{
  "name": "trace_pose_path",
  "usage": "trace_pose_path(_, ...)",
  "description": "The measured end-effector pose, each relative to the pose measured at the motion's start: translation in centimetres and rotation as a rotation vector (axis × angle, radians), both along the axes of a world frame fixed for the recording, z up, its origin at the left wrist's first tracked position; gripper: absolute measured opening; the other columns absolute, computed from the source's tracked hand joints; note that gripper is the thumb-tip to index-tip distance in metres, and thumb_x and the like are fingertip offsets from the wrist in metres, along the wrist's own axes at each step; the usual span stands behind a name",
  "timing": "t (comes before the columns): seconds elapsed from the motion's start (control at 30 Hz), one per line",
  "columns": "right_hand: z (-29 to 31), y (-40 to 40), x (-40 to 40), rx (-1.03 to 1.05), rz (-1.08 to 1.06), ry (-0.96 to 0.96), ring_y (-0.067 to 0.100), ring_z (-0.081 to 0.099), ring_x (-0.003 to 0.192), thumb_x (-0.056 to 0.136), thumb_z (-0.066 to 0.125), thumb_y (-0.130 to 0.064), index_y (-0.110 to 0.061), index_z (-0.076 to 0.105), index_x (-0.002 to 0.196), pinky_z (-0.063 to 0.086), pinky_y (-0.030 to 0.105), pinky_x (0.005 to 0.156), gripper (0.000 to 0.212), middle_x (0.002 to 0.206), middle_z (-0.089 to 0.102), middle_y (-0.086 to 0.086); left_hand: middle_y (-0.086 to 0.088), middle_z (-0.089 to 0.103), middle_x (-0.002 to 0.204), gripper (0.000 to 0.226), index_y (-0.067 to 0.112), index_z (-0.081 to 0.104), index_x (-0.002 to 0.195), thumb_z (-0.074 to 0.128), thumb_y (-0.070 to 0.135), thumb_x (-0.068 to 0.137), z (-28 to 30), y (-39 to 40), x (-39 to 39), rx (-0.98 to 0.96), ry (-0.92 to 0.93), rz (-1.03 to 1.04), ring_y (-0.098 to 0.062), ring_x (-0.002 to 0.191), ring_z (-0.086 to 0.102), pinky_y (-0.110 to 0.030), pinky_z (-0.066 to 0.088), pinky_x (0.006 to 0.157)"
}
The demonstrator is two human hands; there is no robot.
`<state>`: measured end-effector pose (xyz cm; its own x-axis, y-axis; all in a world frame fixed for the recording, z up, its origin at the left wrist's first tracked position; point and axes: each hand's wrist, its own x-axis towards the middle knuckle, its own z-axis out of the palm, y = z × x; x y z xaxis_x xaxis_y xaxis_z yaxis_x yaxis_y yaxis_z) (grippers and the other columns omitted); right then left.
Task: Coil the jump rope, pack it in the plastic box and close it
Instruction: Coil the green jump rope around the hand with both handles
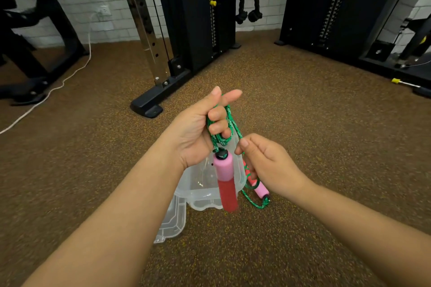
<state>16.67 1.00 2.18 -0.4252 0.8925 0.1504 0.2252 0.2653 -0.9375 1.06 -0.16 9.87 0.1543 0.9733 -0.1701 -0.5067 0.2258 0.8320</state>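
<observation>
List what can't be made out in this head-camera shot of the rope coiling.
- Plastic box: its far side is hidden behind the left hand and a dangling handle.
- Second handle: partly covered by the right hand.
- Number of green rope loops: bunched inside the left hand's fingers.
- Lid: one end sits behind the left forearm.

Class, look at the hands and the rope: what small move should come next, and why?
Probably the right hand should bring its handle up to the coils gripped in the left hand. A loop of green rope hangs loose, while the clear box sits open below.
</observation>
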Motion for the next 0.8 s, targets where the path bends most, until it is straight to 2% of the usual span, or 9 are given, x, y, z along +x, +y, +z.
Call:
trace_pose_path(0.13, -0.6, -0.8, 0.4, -0.104, 0.041, 0.055, -0.001, 0.045, 0.044, 0.095, 0.055, -0.017, -0.02, 0.065, 0.092, 0.038, 0.012, 0.044, 0.011, 0.053, 0.051, -0.012, 0.009, 0.037, 0.043, 0.034, 0.01, 0.062, 0.113, 0.044, 0.034, 0.098, 0.6, 0.3, -1.2, 0.037, -0.043, 0.113, -0.003, 0.036, 0.033, -0.018, 0.041, 0.046)
trace_pose_path(0.2, -0.9, -1.2, 0.4, -0.157, -0.004, 0.153, -0.004, 0.046, 0.046, 0.096, 0.052, -0.009, -0.018, 0.06, 0.106, 0.036, 0.007, 0.044, 0.016, 0.059, 0.054, -0.009, 0.009, 0.035, 0.042, 0.032, 0.011, 0.062, 0.111, 0.043, 0.034, 0.098, 0.8, 0.3, -1.8, 0.046, -0.048, 0.162, -0.003, 0.036, 0.032, -0.018, 0.04, 0.046)
trace_pose_path(0.27, -0.7, -1.3, 0.4, -0.168, -0.066, 0.248, -0.006, 0.049, 0.045, 0.097, 0.048, -0.004, -0.012, 0.056, 0.11, 0.038, 0.006, 0.046, 0.017, 0.055, 0.059, -0.013, 0.008, 0.033, 0.042, 0.031, 0.013, 0.062, 0.11, 0.044, 0.034, 0.098, 1.0, 0.4, -2.3, 0.048, -0.04, 0.19, -0.004, 0.036, 0.03, -0.018, 0.039, 0.047)
trace_pose_path(0.37, 0.3, -1.4, 0.4, -0.101, -0.155, 0.279, -0.008, 0.049, 0.046, 0.098, 0.046, -0.005, -0.015, 0.058, 0.098, 0.038, 0.005, 0.047, 0.015, 0.054, 0.059, -0.02, 0.008, 0.033, 0.042, 0.03, 0.014, 0.063, 0.107, 0.044, 0.034, 0.098, 1.1, 0.4, -2.6, 0.05, -0.029, 0.199, -0.004, 0.036, 0.03, -0.018, 0.039, 0.047)
trace_pose_path(0.5, 1.2, -1.3, 0.6, -0.165, -0.271, 0.36, 0.005, 0.034, 0.043, 0.102, 0.039, -0.019, -0.014, 0.059, 0.088, 0.029, 0.016, 0.037, 0.025, 0.061, 0.044, -0.001, 0.009, 0.032, 0.042, 0.03, 0.013, 0.065, 0.107, 0.044, 0.034, 0.098, 1.0, 0.4, -2.8, 0.054, -0.027, 0.218, -0.004, 0.037, 0.029, -0.018, 0.038, 0.048)
trace_pose_path(0.6, 0.9, -0.2, 0.7, -0.457, -0.322, 0.577, 0.008, 0.034, 0.046, 0.102, 0.036, -0.022, -0.017, 0.051, 0.076, 0.029, 0.022, 0.046, 0.03, 0.06, 0.042, -0.002, 0.009, 0.032, 0.042, 0.03, 0.014, 0.066, 0.106, 0.046, 0.034, 0.098, 0.9, 0.3, -3.1, 0.051, -0.022, 0.232, -0.004, 0.037, 0.029, -0.019, 0.038, 0.048)
trace_pose_path(0.67, 0.5, 0.7, 0.8, -0.678, -0.297, 0.72, 0.008, 0.029, 0.04, 0.101, 0.035, -0.026, -0.02, 0.045, 0.071, 0.025, 0.021, 0.041, 0.033, 0.053, 0.038, -0.004, 0.009, 0.033, 0.042, 0.03, 0.014, 0.066, 0.105, 0.046, 0.034, 0.097, 0.9, 0.3, -3.3, 0.049, -0.017, 0.241, -0.004, 0.037, 0.029, -0.019, 0.038, 0.049)
trace_pose_path(0.73, -0.2, 1.1, 1.1, -0.768, -0.247, 0.63, 0.005, 0.021, 0.033, 0.102, 0.035, -0.03, -0.02, 0.045, 0.069, 0.016, 0.018, 0.032, 0.035, 0.046, 0.031, -0.008, 0.009, 0.032, 0.041, 0.03, 0.014, 0.066, 0.104, 0.046, 0.035, 0.097, 1.0, 0.3, -3.4, 0.06, -0.015, 0.25, -0.005, 0.037, 0.028, -0.019, 0.037, 0.05)
trace_pose_path(0.8, -0.7, 0.9, 1.3, -0.705, -0.196, 0.386, 0.004, 0.017, 0.034, 0.102, 0.036, -0.033, -0.018, 0.053, 0.076, 0.013, 0.017, 0.031, 0.034, 0.047, 0.027, -0.008, 0.009, 0.032, 0.041, 0.03, 0.015, 0.067, 0.102, 0.045, 0.035, 0.098, 1.1, 0.4, -3.6, 0.07, -0.014, 0.257, -0.005, 0.037, 0.028, -0.019, 0.036, 0.051)
